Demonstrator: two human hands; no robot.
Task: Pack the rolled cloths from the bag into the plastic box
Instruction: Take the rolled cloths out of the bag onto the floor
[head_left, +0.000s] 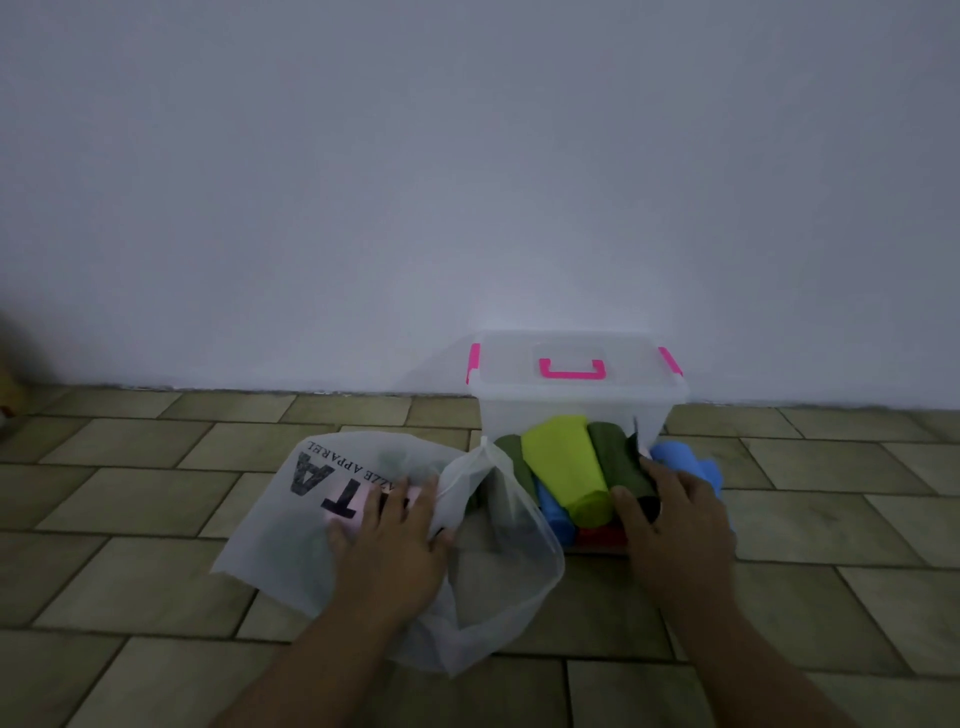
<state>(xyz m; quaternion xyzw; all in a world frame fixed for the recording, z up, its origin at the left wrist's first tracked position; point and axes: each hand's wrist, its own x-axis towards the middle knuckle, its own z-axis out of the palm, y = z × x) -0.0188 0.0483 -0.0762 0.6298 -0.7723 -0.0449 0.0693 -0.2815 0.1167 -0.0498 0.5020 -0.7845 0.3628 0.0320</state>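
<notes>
A clear plastic box (571, 410) with a pink handle and latches stands against the wall, its lid on. In front of it, on the floor, lie several rolled cloths: a lime one (563, 462), a dark green one (618, 452), blue ones (556, 512) and a red one (597, 535). My right hand (675, 525) lies on this pile with its fingers curled around the near end of the dark green roll. The white translucent bag (291, 519) with black lettering lies to the left, its mouth facing the pile. My left hand (395, 540) presses flat on the bag, over a pink shape (353, 506) inside.
The floor is tan rectangular tile (156, 519). A plain white wall (467, 182) rises right behind the box. A dim yellowish object (8, 395) sits at the far left edge by the wall.
</notes>
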